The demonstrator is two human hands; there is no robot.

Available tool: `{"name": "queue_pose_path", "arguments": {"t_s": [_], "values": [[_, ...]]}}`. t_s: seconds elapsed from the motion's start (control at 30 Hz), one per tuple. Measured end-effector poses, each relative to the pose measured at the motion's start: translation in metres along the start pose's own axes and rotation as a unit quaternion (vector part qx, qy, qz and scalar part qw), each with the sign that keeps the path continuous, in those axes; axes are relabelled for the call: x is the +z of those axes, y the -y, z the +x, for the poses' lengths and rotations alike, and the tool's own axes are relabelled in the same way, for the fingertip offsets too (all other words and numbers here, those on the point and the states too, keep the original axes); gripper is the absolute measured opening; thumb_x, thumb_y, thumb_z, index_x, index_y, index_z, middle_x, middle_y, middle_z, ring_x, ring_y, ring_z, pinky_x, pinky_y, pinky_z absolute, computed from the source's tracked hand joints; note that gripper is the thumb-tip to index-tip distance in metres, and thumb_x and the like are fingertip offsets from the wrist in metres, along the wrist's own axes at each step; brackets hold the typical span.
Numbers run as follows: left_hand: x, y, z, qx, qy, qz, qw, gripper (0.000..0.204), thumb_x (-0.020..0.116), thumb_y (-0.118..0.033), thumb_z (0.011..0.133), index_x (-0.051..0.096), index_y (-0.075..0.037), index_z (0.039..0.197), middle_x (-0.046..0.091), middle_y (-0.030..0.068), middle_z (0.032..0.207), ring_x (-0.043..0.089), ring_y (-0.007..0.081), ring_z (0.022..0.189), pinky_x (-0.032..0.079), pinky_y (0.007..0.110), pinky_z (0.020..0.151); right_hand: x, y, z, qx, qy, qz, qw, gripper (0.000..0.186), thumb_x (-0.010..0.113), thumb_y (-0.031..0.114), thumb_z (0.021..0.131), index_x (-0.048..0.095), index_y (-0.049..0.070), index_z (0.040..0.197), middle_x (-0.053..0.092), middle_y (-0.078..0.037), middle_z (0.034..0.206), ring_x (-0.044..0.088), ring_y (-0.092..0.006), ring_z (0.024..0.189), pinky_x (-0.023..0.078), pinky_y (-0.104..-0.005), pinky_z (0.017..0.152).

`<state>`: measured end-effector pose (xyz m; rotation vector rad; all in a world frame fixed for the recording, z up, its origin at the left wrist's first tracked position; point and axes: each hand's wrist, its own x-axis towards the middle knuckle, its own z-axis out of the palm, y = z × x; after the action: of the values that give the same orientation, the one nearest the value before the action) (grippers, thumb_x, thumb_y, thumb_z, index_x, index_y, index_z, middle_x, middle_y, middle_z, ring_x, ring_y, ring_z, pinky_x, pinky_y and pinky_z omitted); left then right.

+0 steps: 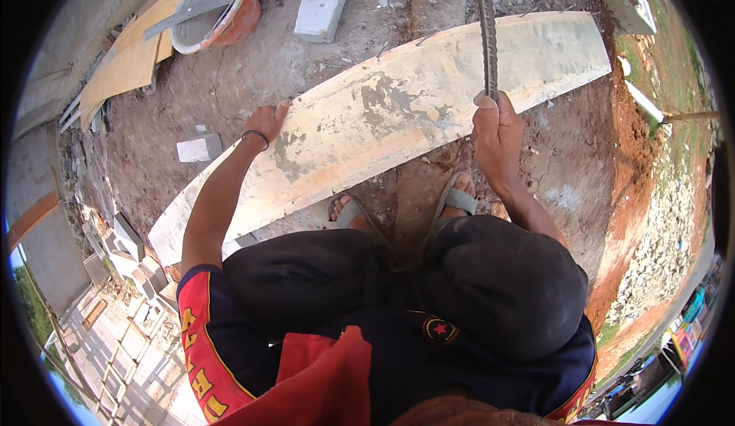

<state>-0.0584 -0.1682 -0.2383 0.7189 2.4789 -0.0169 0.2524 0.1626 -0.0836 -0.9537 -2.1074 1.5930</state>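
Observation:
A long pale wooden board (360,139), stained with grey cement, lies slantwise across the ground before my feet. Several nails stick out along its far edge. My left hand (266,122), a dark band at its wrist, grips that far edge left of the middle; the fingertips are partly hidden. In my right hand (498,131) is a ribbed steel bar (488,35), closed in the fist with the thumb on top. The bar passes over the right part of the board and runs out of view at the top; its near end is hidden in the hand.
A cement-crusted bucket (233,24) with a flat grey strip (191,14) across it stands at the far left, beside plywood sheets (126,70). Pale blocks (323,5) lie on the dirt, a smaller block (199,148) nearer. My sandalled feet (458,196) are close to the board's near edge.

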Motion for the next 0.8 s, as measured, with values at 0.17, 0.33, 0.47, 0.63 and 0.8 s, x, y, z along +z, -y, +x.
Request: {"name": "queue_pose_path", "arguments": {"t_s": [0.17,0.33,0.47,0.63,0.8], "values": [[0.008,-0.005,0.004,-0.012,0.007,0.024,1.0,0.073,0.031,-0.061,0.095,0.07,0.001,0.095,0.065,0.0305,0.093,0.061,0.0459,0.096,0.048,0.052,0.086,0.008,-0.062,-0.007,0.095,0.161,-0.187,0.964,0.036,0.051,0.029,0.095,0.054,-0.005,0.083,0.046,-0.015,0.057,0.044,-0.019,0.052,0.038,-0.0386,0.051],[0.006,-0.012,-0.005,0.0,-0.018,0.033,0.999,0.071,0.028,-0.058,0.097,0.071,-0.001,0.092,0.065,0.0299,0.091,0.062,0.046,0.092,0.049,0.052,0.084,-0.012,0.015,0.005,0.056,0.006,-0.031,0.998,0.031,0.051,0.025,0.097,0.053,-0.003,0.084,0.047,-0.012,0.057,0.043,-0.0154,0.052,0.037,-0.0342,0.049],[0.012,-0.012,-0.006,0.0,-0.046,0.045,0.998,0.071,0.028,-0.058,0.097,0.071,-0.003,0.091,0.065,0.0294,0.091,0.063,0.0452,0.091,0.05,0.052,0.082,0.003,0.01,0.002,0.033,-0.047,0.002,0.998,0.028,0.051,0.023,0.097,0.052,-0.002,0.087,0.047,-0.012,0.056,0.043,-0.016,0.05,0.037,-0.0325,0.048],[0.013,-0.014,-0.005,0.007,-0.047,0.072,0.996,0.069,0.028,-0.057,0.097,0.071,-0.004,0.093,0.066,0.0277,0.087,0.065,0.0432,0.088,0.052,0.051,0.079,0.012,-0.027,0.0,0.055,0.232,-0.196,0.951,0.034,0.048,0.028,0.097,0.056,-0.004,0.09,0.053,-0.021,0.06,0.052,-0.0372,0.053,0.042,-0.0428,0.053],[0.013,-0.014,-0.013,-0.001,-0.05,0.074,0.996,0.067,0.029,-0.055,0.098,0.071,-0.005,0.092,0.067,0.0261,0.083,0.066,0.0429,0.082,0.053,0.05,0.075,0.0,0.031,-0.003,0.02,0.117,-0.08,0.99,0.03,0.049,0.025,0.099,0.056,-0.003,0.089,0.05,-0.014,0.056,0.048,-0.022,0.047,0.038,-0.0367,0.048]]}}
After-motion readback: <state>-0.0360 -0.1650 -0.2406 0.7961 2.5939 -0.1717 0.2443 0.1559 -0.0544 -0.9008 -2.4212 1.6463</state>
